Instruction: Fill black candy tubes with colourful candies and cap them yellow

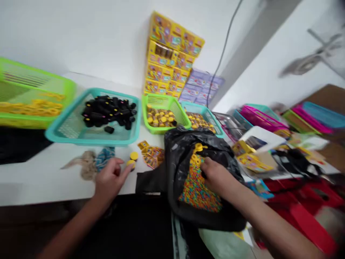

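My left hand (109, 178) is over the white table, its fingers curled loosely and its thumb apart from them. The thumb tip reaches a small jar with a yellow lid (130, 163). Just behind it stands a second yellow-lidded jar (134, 155). My right hand (215, 176) is closed, down inside a black plastic bag (175, 151) of tiny multicoloured candy-like pellets (198, 190). Something dark shows at its fingers, too blurred to name. Yellow ring-shaped pieces (198, 147) lie on the pellets. Left of the bag are printed yellow labels (152, 154).
A teal basket (64, 126) holds black tubes. A green basket (185, 117) and a blue basket (219, 124) hold yellow-lidded jars. At far left a green basket (35, 70) holds yellow pieces. Yellow boxes (172, 54) are stacked by the wall. A crumpled cloth (87, 165) lies left.
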Motion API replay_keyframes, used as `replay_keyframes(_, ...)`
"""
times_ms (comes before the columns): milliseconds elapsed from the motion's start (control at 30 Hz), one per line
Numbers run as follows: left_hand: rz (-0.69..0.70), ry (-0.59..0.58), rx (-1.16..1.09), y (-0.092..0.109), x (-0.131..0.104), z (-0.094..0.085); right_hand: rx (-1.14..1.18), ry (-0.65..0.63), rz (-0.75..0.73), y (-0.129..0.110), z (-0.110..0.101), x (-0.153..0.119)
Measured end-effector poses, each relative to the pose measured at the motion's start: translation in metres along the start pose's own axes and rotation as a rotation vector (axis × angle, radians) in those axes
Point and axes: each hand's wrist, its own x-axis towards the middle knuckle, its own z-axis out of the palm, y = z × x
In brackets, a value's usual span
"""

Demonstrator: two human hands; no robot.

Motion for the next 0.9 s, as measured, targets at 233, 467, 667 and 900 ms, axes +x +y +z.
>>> replay_keyframes(233, 0.165, 0.081, -0.027, 0.023, -0.016, 0.002, 0.203, -0.107, -0.076, 0.000, 0.042, -0.004)
replay_keyframes(467, 0.257, -0.058, -0.024, 0.035, -0.017, -0.005, 0.256, -0.024, 0.015, -0.001, 0.055, -0.001)
replay_keyframes(667, 0.248, -0.082, -0.053, 0.042, -0.014, -0.012, 0.053, 0.046, 0.035, 0.007, 0.045, -0.001)
replay_keyframes(900, 0.237, -0.183, -0.102, 0.050, -0.015, -0.003, -0.229, 0.061, -0.051, -0.016, 0.043, 0.006)
